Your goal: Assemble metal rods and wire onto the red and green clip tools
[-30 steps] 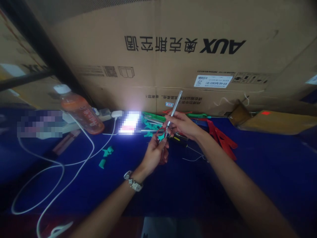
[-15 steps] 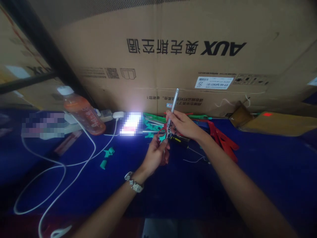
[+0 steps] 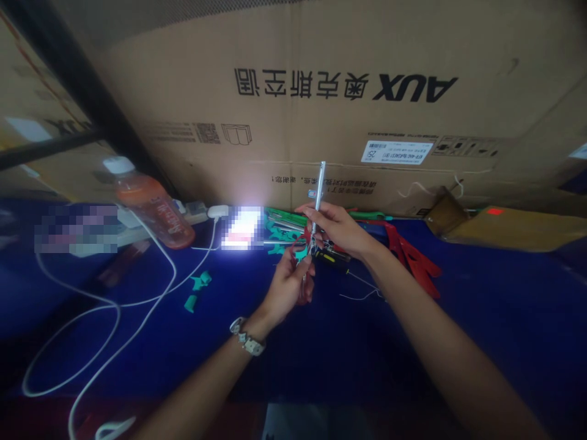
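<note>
My right hand (image 3: 337, 226) is closed round a slim silver metal rod (image 3: 320, 186) that points upward, its lower end down by my left fingers. In my left hand (image 3: 291, 278), the fingers are pinched on a small red piece with shiny metal parts (image 3: 313, 246), mostly hidden by the fingers. The rod's lower end meets these metal parts, though I cannot tell how they join. Just behind my hands lie green plastic pieces (image 3: 277, 232). A black and yellow tool handle (image 3: 332, 263) lies under my right wrist.
Red flat parts (image 3: 413, 260) lie to the right, with a thin wire (image 3: 362, 297) nearer. On the left are a drink bottle (image 3: 153, 208), white cable (image 3: 172, 263) and loose green bits (image 3: 200, 280). A big cardboard box (image 3: 293, 110) stands behind the blue table surface (image 3: 339, 354).
The rod has tipped slightly to the left and stands more upright. My right fingers have shifted a little on it. My left hand stays nearly where it was.
</note>
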A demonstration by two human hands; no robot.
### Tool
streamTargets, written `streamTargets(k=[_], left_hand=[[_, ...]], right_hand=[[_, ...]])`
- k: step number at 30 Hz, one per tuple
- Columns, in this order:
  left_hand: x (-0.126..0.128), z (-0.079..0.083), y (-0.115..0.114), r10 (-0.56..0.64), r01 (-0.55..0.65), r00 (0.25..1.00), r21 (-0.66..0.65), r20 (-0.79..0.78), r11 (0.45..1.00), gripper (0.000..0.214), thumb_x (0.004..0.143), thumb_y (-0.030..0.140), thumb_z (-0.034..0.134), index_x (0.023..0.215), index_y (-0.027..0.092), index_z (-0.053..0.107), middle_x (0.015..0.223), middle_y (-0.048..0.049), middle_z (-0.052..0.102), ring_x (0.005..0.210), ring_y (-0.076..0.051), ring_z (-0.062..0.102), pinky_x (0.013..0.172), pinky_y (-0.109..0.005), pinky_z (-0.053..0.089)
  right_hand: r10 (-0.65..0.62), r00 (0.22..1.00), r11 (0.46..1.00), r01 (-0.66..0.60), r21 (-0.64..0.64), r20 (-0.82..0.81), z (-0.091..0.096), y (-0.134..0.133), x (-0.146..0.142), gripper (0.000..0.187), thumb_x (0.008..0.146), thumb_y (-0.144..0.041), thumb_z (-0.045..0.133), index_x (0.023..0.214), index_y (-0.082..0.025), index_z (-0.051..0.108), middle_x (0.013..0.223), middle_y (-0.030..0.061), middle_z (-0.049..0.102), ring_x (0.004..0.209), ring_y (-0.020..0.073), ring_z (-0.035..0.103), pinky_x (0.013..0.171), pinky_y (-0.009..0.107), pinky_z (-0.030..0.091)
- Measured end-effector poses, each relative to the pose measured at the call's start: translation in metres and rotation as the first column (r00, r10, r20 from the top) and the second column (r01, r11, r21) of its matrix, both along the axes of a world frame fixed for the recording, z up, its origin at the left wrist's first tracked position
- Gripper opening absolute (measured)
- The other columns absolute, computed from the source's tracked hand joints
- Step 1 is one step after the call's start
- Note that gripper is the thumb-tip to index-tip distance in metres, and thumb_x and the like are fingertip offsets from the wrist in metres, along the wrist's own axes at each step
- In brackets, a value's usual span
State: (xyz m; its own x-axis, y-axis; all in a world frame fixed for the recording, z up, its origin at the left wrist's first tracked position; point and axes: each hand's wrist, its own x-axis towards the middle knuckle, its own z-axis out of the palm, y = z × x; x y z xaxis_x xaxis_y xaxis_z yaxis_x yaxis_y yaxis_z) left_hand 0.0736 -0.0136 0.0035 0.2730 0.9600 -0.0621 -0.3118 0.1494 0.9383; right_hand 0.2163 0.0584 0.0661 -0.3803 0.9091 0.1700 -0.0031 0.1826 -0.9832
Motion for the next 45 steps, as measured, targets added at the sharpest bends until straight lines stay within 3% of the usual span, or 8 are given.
streamTargets(k=[5, 12, 19, 30, 38, 45], left_hand=[[0.0, -0.001, 0.0, -0.007, 0.006, 1.0, -0.007, -0.021, 1.0, 0.032, 0.087, 0.046, 0.066, 0.1, 0.025, 0.044, 0.069, 0.0074, 0.055, 0.036, -0.006, 0.045, 0.035, -0.019, 0.037], [-0.001, -0.001, 0.0, -0.004, 0.004, 1.0, -0.016, -0.002, 1.0, 0.031, 0.088, 0.044, 0.066, 0.098, 0.025, 0.044, 0.068, 0.0074, 0.055, 0.035, -0.006, 0.044, 0.034, -0.019, 0.036], [0.0, 0.001, 0.0, -0.006, 0.006, 1.0, -0.027, 0.003, 1.0, 0.039, 0.083, 0.049, 0.07, 0.098, 0.025, 0.043, 0.07, 0.0088, 0.054, 0.035, -0.006, 0.043, 0.033, -0.018, 0.035], [0.0, 0.001, -0.001, -0.006, 0.006, 1.0, -0.033, -0.002, 0.999, 0.034, 0.086, 0.045, 0.067, 0.098, 0.025, 0.042, 0.073, 0.0085, 0.052, 0.037, -0.005, 0.043, 0.033, -0.019, 0.037], [-0.002, 0.0, -0.002, -0.017, 0.016, 1.0, -0.045, -0.017, 0.999, 0.03, 0.088, 0.045, 0.065, 0.098, 0.026, 0.044, 0.073, 0.008, 0.052, 0.036, -0.004, 0.042, 0.033, -0.018, 0.035], [-0.002, 0.002, -0.002, -0.024, 0.025, 1.0, -0.035, 0.019, 0.999, 0.03, 0.087, 0.042, 0.065, 0.099, 0.025, 0.043, 0.074, 0.0082, 0.052, 0.037, -0.004, 0.04, 0.032, -0.017, 0.034]], right_hand=[[-0.02, 0.999, 0.998, 0.022, 0.057, -0.034, -0.002, 0.007, -0.001, 0.032, 0.08, -0.045, 0.074, 0.1, -0.022, 0.062, 0.067, -0.0045, 0.059, 0.048, 0.0097, 0.05, 0.043, 0.025, 0.048], [-0.052, 0.998, 0.995, 0.053, 0.082, -0.02, -0.006, 0.017, -0.003, 0.038, 0.076, -0.04, 0.079, 0.104, -0.021, 0.06, 0.064, -0.0047, 0.063, 0.045, 0.0075, 0.045, 0.041, 0.022, 0.035], [-0.08, 0.993, 0.997, 0.081, 0.008, -0.088, -0.012, 0.021, -0.007, 0.029, 0.072, -0.032, 0.08, 0.096, -0.019, 0.069, 0.079, -0.0014, 0.065, 0.068, 0.0111, 0.057, 0.058, 0.024, 0.048], [0.054, 0.963, 0.986, -0.093, -0.139, -0.262, -0.021, 0.028, 0.0, 0.033, 0.071, -0.022, 0.083, 0.102, -0.023, 0.073, 0.081, -0.0029, 0.059, 0.072, 0.0095, 0.056, 0.064, 0.023, 0.051], [0.135, 0.967, 0.971, -0.173, -0.167, -0.217, -0.018, 0.031, 0.005, 0.034, 0.076, -0.023, 0.081, 0.109, -0.023, 0.071, 0.082, -0.0021, 0.061, 0.071, 0.0104, 0.058, 0.065, 0.025, 0.053], [0.23, 0.969, 0.954, -0.243, -0.178, -0.088, -0.013, 0.035, 0.013, 0.035, 0.083, -0.02, 0.074, 0.117, -0.02, 0.067, 0.083, -0.0012, 0.066, 0.077, 0.0098, 0.063, 0.067, 0.021, 0.052]])
